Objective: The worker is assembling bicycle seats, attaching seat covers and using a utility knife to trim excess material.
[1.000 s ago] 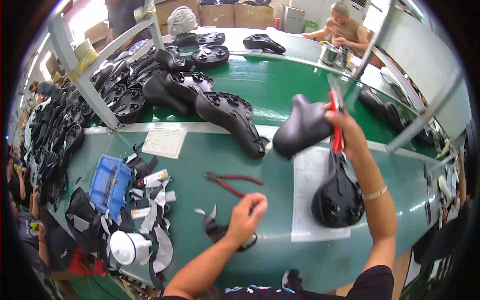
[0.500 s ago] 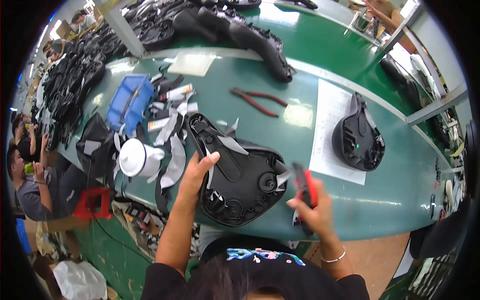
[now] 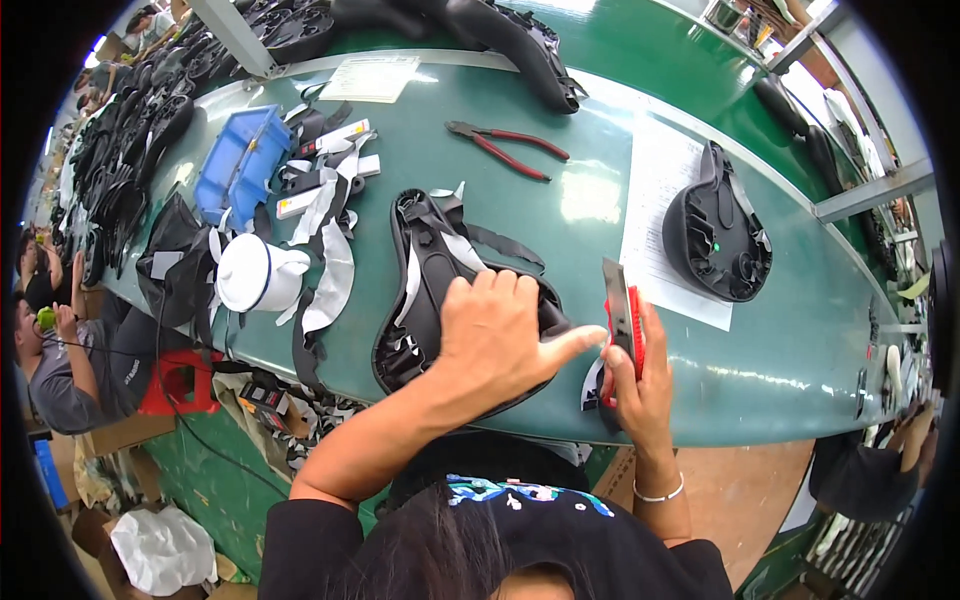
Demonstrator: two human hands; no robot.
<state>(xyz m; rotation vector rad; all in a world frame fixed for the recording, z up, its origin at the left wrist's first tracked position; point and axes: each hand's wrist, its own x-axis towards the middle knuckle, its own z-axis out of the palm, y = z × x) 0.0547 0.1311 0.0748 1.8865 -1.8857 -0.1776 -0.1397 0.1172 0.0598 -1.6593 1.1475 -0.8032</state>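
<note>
A black saddle (image 3: 424, 290) lies underside up in front of me, with pale and black fabric strips along its rim. Across its right half rests my left hand (image 3: 492, 335), back upward, fingers forward and thumb stretched toward the knife; it looks open, though the fingertips' contact is hard to see. My right hand (image 3: 648, 395) grips a red and black utility knife (image 3: 624, 315), blade pointing away from me, just right of the saddle. Below that hand, a dark and white scrap (image 3: 592, 385) lies at the table edge.
Red-handled pliers (image 3: 510, 150) lie beyond the saddle. Another black saddle (image 3: 718, 235) sits on a paper sheet (image 3: 690, 315) to the right. Leftward are a white enamel mug (image 3: 250, 275), a blue bin (image 3: 240, 165) and fabric scraps (image 3: 330, 275). Many saddles are piled far left; people sit there.
My left hand has let go of the saddle's left edge and moved over its right half. The knife now stands more upright, held farther from the saddle. The view has shifted slightly.
</note>
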